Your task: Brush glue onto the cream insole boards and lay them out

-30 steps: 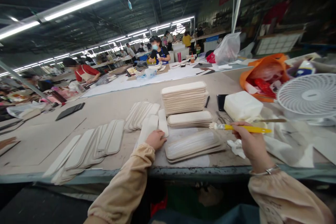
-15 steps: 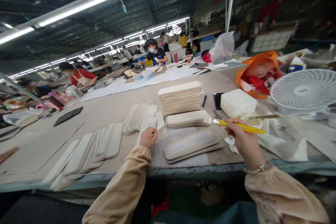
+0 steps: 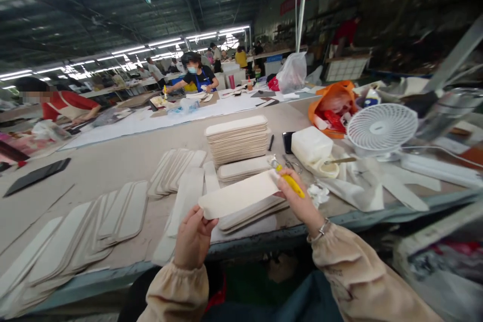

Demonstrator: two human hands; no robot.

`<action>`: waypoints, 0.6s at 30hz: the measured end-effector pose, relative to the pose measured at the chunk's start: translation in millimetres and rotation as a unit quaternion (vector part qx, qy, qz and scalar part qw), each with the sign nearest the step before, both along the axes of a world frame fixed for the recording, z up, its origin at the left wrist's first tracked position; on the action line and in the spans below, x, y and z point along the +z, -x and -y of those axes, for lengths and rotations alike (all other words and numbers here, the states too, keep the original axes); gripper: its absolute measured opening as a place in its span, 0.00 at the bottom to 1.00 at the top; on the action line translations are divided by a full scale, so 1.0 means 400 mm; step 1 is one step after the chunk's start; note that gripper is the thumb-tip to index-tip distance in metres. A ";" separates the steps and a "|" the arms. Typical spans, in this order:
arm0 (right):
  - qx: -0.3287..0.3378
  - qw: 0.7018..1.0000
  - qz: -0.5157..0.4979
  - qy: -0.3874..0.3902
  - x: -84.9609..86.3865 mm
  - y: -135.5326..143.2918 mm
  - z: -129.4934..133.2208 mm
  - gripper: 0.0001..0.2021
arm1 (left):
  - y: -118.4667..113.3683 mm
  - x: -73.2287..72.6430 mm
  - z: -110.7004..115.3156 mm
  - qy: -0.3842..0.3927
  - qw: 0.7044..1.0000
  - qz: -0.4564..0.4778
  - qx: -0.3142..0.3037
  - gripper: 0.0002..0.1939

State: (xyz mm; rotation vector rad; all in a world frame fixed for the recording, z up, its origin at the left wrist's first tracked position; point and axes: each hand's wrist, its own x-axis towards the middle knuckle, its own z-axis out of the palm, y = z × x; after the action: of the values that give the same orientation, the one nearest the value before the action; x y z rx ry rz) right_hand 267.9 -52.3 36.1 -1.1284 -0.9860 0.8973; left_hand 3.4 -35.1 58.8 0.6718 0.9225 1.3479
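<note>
A pale, long panel with rounded corners (image 3: 239,193) is stretched between both hands over a low pile of similar panels (image 3: 252,217). My left hand (image 3: 195,231) pinches its left end. My right hand (image 3: 296,193) grips its right end and also keeps hold of a yellow-handled brush (image 3: 293,185), bristles pointing up and away. Just behind are a short pile (image 3: 245,167) and a tall stack (image 3: 237,141) of the same panels. Fanned rows of panels (image 3: 124,211) lie left of my left hand.
On the right stand a white plastic container (image 3: 312,143), a white fan (image 3: 381,128) and an orange bag (image 3: 320,110). White scraps (image 3: 377,186) lie near the table's front edge (image 3: 339,221). Across the table a person in a blue apron (image 3: 198,78) works.
My left hand has lifted a panel from the loose ones at left. My right hand, still with the brush, has come in to take the panel's other end. The view has turned right.
</note>
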 end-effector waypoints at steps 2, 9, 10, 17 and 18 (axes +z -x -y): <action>-0.004 1.000 0.007 0.007 0.000 -0.002 0.004 0.17 | -0.016 -0.014 -0.001 0.015 1.000 -0.013 -0.017 0.11; -0.129 0.987 0.096 -0.024 -0.022 -0.027 -0.026 0.18 | -0.019 -0.028 -0.028 0.022 0.993 -0.098 -0.067 0.18; -0.131 0.984 0.115 -0.025 -0.025 -0.029 -0.030 0.18 | -0.016 -0.029 -0.035 0.018 0.991 -0.118 -0.057 0.19; -0.126 0.964 0.232 -0.020 -0.048 -0.040 -0.033 0.14 | 0.030 -0.071 -0.077 -0.042 0.933 -0.348 -0.083 0.11; -0.130 0.956 0.262 -0.017 -0.054 -0.040 -0.034 0.13 | 0.037 -0.081 -0.078 -0.058 0.905 -0.412 -0.090 0.09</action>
State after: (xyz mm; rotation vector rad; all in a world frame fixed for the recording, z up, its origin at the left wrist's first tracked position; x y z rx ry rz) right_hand 284.1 -38.7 14.3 -1.4662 -1.2364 0.3673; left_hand -11.5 -3.7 26.4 1.4434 1.4021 0.9391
